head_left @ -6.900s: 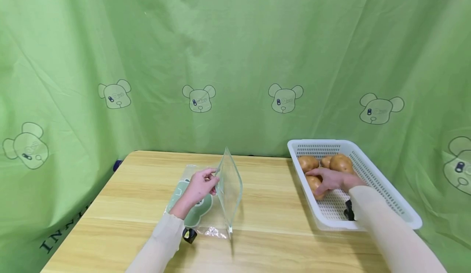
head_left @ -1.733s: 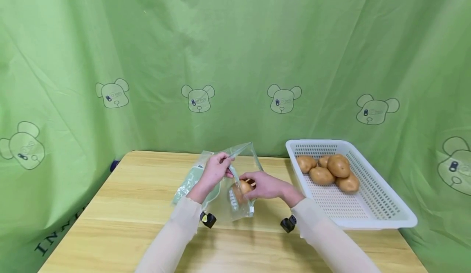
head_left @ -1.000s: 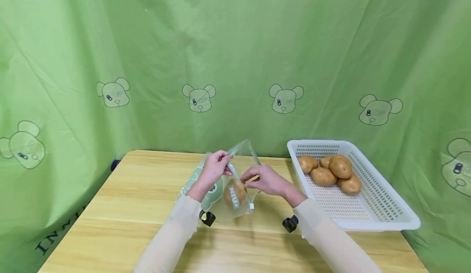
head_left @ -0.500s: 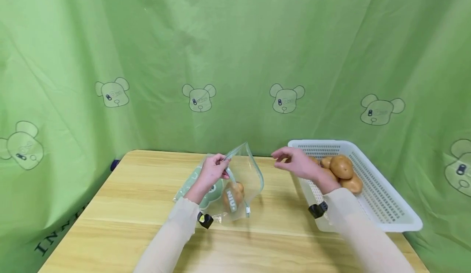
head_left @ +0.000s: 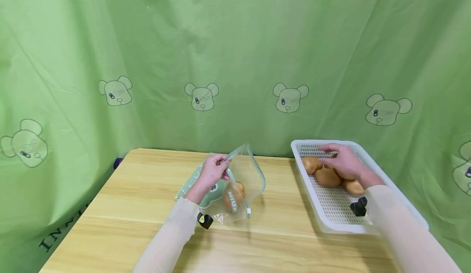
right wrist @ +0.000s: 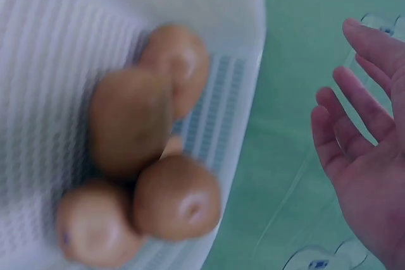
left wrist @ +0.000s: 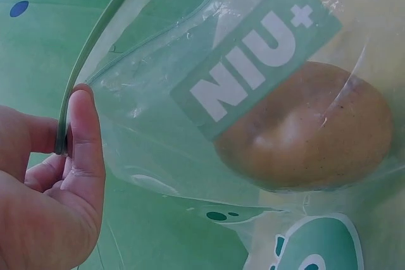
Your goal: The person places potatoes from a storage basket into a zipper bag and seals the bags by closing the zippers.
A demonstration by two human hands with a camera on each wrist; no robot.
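Note:
My left hand (head_left: pixel 213 168) pinches the green zip edge of a clear zip-lock bag (head_left: pixel 253 179). The bag's mouth gapes toward the right, and a white slider (head_left: pixel 248 211) sits at its lower corner. Inside the bag lies one brown potato (left wrist: pixel 316 137), partly behind a "NIU+" label (left wrist: pixel 253 61). My right hand (head_left: pixel 344 160) hovers over the white basket (head_left: pixel 312 191) with its fingers spread. Several potatoes (head_left: pixel 327 177) lie in the basket beneath it, some of them hidden by the hand. In the right wrist view the fingers hold nothing and stand apart from the potatoes.
Under and left of the bag, a clear package with a green cartoon print (head_left: pixel 193 183) lies flat on the wooden table (head_left: pixel 147 183). A green curtain (head_left: pixel 235 60) with bear faces hangs behind the table. The basket stands at the table's right side.
Earlier my right hand took a potato from the basket and put it into the bag. It then let go and moved back right over the basket. The left hand keeps its pinch.

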